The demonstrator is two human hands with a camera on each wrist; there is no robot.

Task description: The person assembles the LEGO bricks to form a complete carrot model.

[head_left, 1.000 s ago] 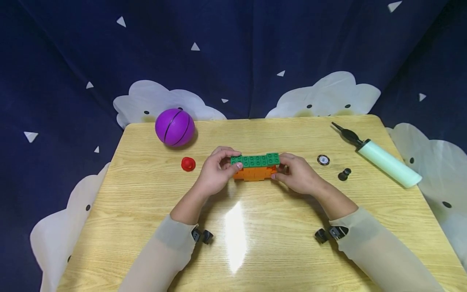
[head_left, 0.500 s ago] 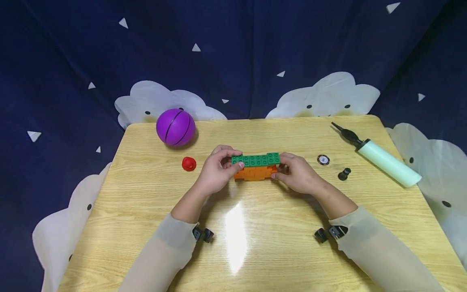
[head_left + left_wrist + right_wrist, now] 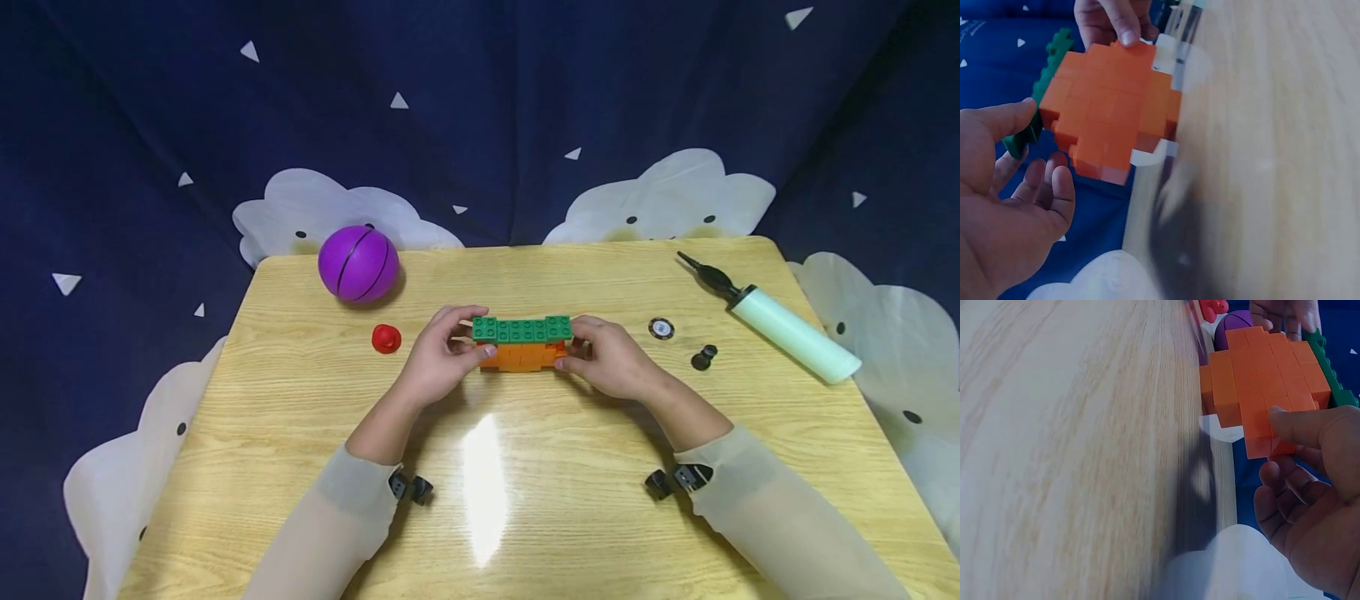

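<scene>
- Both hands on it: left hand and right hand pinch the brick block at its ends, mid-counter.
- I judge it light, rigid, smooth plastic; layers could pop apart, so end grips suit.

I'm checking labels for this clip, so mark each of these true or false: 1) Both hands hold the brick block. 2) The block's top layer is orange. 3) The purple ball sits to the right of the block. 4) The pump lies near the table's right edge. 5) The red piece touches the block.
1) True: the left hand and the right hand each grip an end of the brick block.
2) False: the top layer is green, and the orange bricks sit under it.
3) False: the purple ball is at the far left of the table.
4) True: the pump lies there.
5) False: the red piece lies apart, left of the left hand.
</scene>
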